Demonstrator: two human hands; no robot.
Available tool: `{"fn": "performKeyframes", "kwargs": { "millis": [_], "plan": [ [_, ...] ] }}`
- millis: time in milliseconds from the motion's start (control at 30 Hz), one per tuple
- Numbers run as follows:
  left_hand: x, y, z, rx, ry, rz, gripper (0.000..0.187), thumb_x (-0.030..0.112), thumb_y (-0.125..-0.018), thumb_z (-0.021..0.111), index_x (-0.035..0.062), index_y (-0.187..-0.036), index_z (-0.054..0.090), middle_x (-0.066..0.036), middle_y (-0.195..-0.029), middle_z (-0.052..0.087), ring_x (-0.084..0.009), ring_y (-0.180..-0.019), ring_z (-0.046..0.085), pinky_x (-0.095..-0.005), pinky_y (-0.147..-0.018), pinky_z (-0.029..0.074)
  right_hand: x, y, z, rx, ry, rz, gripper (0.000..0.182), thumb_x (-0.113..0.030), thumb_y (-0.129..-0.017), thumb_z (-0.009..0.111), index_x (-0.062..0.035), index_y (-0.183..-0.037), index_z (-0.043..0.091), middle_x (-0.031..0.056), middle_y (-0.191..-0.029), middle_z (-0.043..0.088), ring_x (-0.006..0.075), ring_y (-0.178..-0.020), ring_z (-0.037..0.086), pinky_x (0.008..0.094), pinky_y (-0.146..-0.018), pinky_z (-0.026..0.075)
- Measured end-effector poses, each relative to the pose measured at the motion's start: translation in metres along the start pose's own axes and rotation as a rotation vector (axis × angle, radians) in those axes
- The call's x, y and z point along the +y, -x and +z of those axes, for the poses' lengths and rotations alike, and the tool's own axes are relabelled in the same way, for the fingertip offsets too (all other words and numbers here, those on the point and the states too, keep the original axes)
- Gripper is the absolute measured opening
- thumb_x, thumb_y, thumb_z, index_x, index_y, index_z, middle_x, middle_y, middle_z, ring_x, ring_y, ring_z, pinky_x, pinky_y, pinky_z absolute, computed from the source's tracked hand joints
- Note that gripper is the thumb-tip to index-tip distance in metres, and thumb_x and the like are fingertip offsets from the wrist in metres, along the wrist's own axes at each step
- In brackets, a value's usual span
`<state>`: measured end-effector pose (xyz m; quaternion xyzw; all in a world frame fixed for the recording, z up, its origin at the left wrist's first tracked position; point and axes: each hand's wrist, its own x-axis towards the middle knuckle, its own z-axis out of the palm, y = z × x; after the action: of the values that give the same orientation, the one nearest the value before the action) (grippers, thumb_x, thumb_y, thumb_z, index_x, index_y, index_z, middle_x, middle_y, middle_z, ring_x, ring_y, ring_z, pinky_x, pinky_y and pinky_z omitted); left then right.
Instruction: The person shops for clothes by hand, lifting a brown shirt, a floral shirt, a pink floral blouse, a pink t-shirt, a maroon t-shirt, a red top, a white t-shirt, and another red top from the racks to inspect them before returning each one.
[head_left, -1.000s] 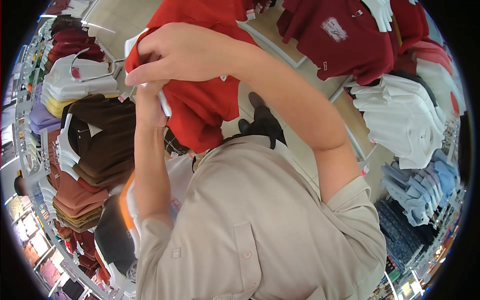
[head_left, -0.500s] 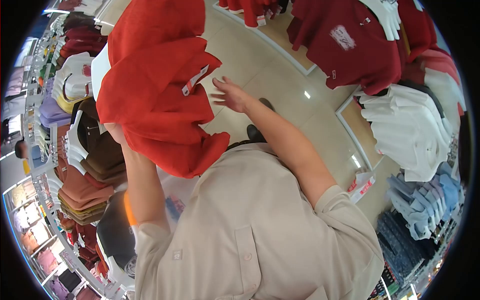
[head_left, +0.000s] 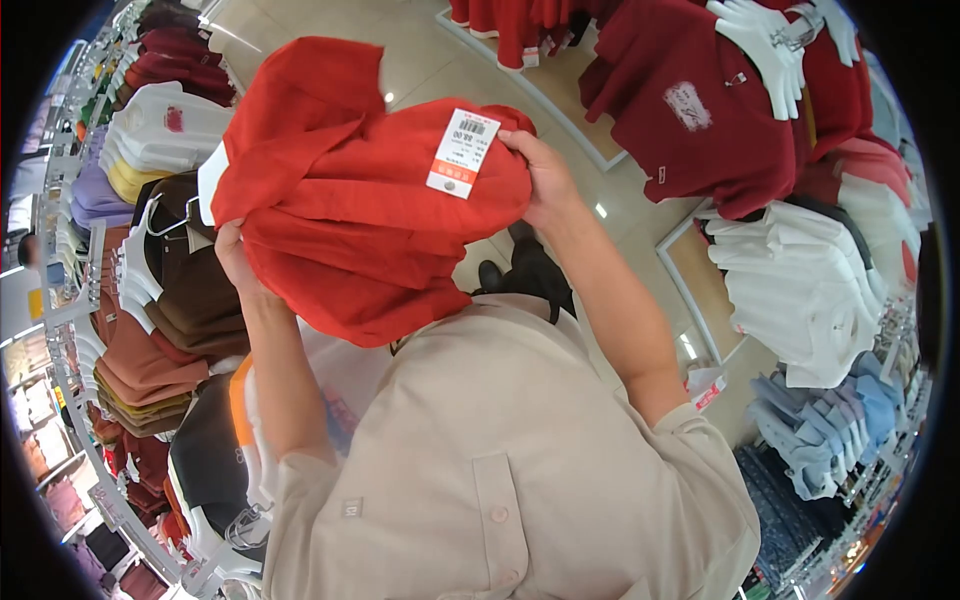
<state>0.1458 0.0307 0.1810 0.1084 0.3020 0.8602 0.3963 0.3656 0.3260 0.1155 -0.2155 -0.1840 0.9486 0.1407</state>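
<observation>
A red garment (head_left: 350, 230) hangs in loose folds between my two hands. At its lower left edge my left hand (head_left: 236, 258) is closed on the cloth, near a white hanger (head_left: 208, 185) that shows at the garment's left side. My right hand (head_left: 540, 178) grips the right part of the garment, with fingers at the edge of a white and orange price tag (head_left: 463, 153). The tag lies face up on the red cloth.
Racks on the left carry brown garments (head_left: 200, 275), white tops (head_left: 165, 125) and white hangers (head_left: 135, 262). To the right hang dark red shirts (head_left: 700, 130), white shirts (head_left: 790, 280) and light blue shirts (head_left: 830, 415). A white-edged platform (head_left: 690, 270) stands on the tiled floor (head_left: 620, 215).
My right hand, open and apart before, has taken hold of the garment's right side. The garment is now spread to the right, and its tag has turned face up.
</observation>
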Motion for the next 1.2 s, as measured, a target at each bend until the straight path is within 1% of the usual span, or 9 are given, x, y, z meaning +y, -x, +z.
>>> {"fn": "performKeyframes", "kwargs": {
  "millis": [433,667,800,867,900,1000,1033,1133,1200],
  "plan": [
    [-0.007,-0.002,-0.007,0.118,0.032,0.023,0.047,0.008,-0.086,0.05,0.0013,-0.132,0.05,-0.017,-0.135,0.056,-0.0333,-0.123,0.055,-0.0485,-0.108,0.044,-0.001,0.014,0.009,0.004,0.049,-0.06,0.021,-0.016,-0.094,0.06,-0.0007,-0.11,0.06,0.009,-0.106,0.068,0.0176,-0.095,0.067,0.034,-0.088,0.056],
    [-0.035,-0.011,0.046,0.26,-0.011,-0.163,0.047,0.035,-0.099,0.058,0.0067,-0.136,0.052,-0.012,-0.133,0.059,-0.0296,-0.121,0.058,-0.046,-0.105,0.046,0.003,-0.003,-0.022,0.144,0.13,-0.089,0.014,-0.017,-0.094,0.063,-0.0048,-0.101,0.063,0.0046,-0.101,0.067,0.0155,-0.091,0.065,0.0321,-0.084,0.054],
    [-0.056,-0.03,0.037,0.217,-0.124,-0.088,0.043,0.029,-0.098,0.061,0.0053,-0.133,0.053,-0.011,-0.127,0.063,-0.0253,-0.112,0.063,-0.0418,-0.096,0.053,0.013,-0.028,-0.067,0.267,0.197,-0.144,0.017,-0.019,-0.095,0.063,-0.0035,-0.102,0.064,0.0047,-0.099,0.067,0.0162,-0.094,0.064,0.0322,-0.086,0.052],
    [-0.067,-0.036,0.053,0.245,-0.171,-0.021,0.041,0.026,-0.097,0.062,0.0048,-0.132,0.054,-0.011,-0.125,0.064,-0.0226,-0.108,0.065,-0.0378,-0.09,0.055,0.018,-0.039,-0.099,0.371,0.522,-0.141,0.027,-0.022,-0.096,0.061,-0.0002,-0.111,0.062,0.0075,-0.103,0.066,0.0179,-0.097,0.063,0.032,-0.086,0.051],
    [-0.071,-0.039,0.066,0.296,-0.193,-0.006,0.032,0.024,-0.096,0.065,0.0062,-0.122,0.057,-0.003,-0.102,0.067,-0.0123,-0.08,0.065,-0.0255,-0.065,0.056,0.019,-0.045,-0.106,0.419,0.686,-0.143,0.032,-0.024,-0.096,0.06,0.0015,-0.115,0.061,0.0089,-0.105,0.066,0.0188,-0.099,0.063,0.032,-0.086,0.051],
    [-0.078,-0.053,0.05,0.179,-0.308,-0.111,0.028,0.028,-0.092,0.07,0.0096,-0.107,0.055,0.0,-0.077,0.057,-0.0101,-0.06,0.057,-0.0235,-0.05,0.047,0.039,-0.043,-0.101,0.493,1.416,-0.516,0.045,-0.028,-0.098,0.057,0.0035,-0.13,0.053,0.0142,-0.113,0.063,0.0227,-0.104,0.061,0.0328,-0.087,0.049],
    [-0.086,-0.053,0.086,0.32,-0.373,-0.041,0.027,0.03,-0.091,0.072,0.0123,-0.096,0.052,0.003,-0.065,0.048,-0.0074,-0.048,0.046,-0.0214,-0.039,0.034,0.03,-0.017,-0.052,0.368,1.287,-0.362,0.055,-0.033,-0.096,0.059,0.0023,-0.137,0.047,0.0183,-0.122,0.058,0.0267,-0.109,0.06,0.0357,-0.091,0.049],
    [-0.104,-0.062,0.103,0.264,-0.373,-0.07,0.028,0.028,-0.09,0.072,0.0108,-0.093,0.051,0.0,-0.067,0.052,-0.012,-0.05,0.051,-0.0263,-0.041,0.041,0.026,0.023,0.037,0.014,1.008,-0.376,0.059,-0.035,-0.092,0.066,0.0006,-0.136,0.049,0.0195,-0.124,0.056,0.0302,-0.114,0.058,0.0383,-0.096,0.047],
    [-0.122,-0.072,0.098,0.226,-0.31,-0.059,0.028,0.024,-0.09,0.073,0.0093,-0.091,0.049,-0.002,-0.068,0.054,-0.0147,-0.054,0.054,-0.0296,-0.049,0.045,0.021,0.036,0.063,-0.117,1.273,-0.505,0.065,-0.034,-0.089,0.069,0.0006,-0.138,0.045,0.0201,-0.125,0.054,0.0327,-0.115,0.057,0.0398,-0.097,0.047]
  ]
}}
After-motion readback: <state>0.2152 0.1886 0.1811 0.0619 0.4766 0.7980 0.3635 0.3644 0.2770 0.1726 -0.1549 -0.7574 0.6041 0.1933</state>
